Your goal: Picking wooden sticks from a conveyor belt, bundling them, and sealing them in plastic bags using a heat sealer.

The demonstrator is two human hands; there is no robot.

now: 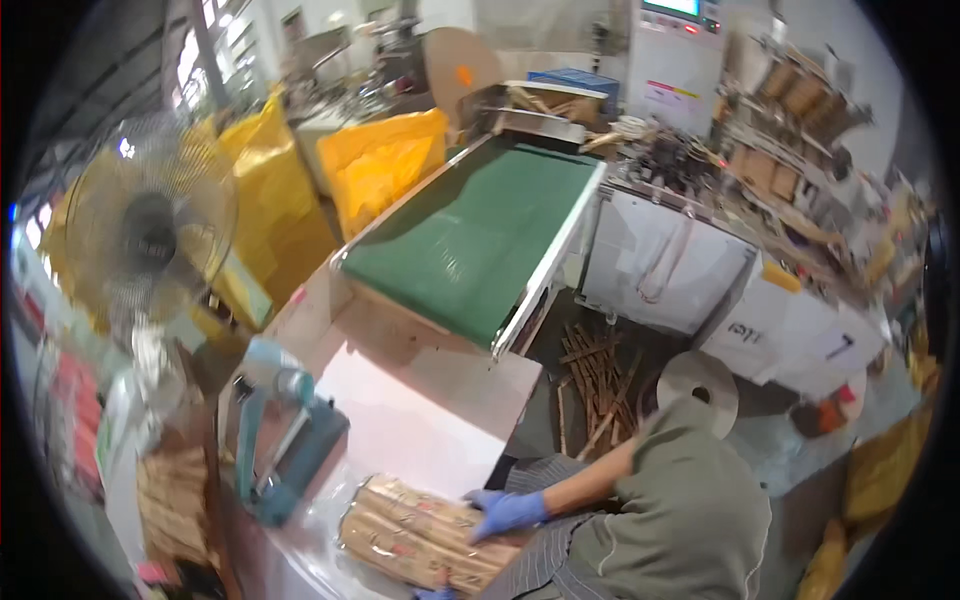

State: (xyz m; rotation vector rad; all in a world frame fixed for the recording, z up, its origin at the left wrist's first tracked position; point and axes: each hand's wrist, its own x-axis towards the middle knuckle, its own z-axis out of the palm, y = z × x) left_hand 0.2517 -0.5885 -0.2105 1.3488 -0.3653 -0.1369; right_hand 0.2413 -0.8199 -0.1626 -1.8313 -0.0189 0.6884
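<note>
A clear plastic bag (pixel 405 525) filled with tan, long packs printed with small marks lies on the pale worktop near the lower edge. My right hand (pixel 508 511), in a blue glove, grips its right side, with the fingers laid over the top. Only a small part of my left hand (pixel 435 594), also blue-gloved, shows at the bottom edge beside the bag; its fingers are mostly hidden. Left of the bag stands a teal device (pixel 290 455) with a long bar, resembling a bag sealer. Loose clear film spreads around the bag's left end.
A green conveyor belt (pixel 480 225) rises beyond the worktop (pixel 420 395). At left are a standing fan (pixel 150 230) and yellow sacks (pixel 275 175). Thin brown strips (pixel 600 385) lie on the floor beside a cardboard roll (pixel 698 390). White machine cabinets (pixel 665 260) stand at right.
</note>
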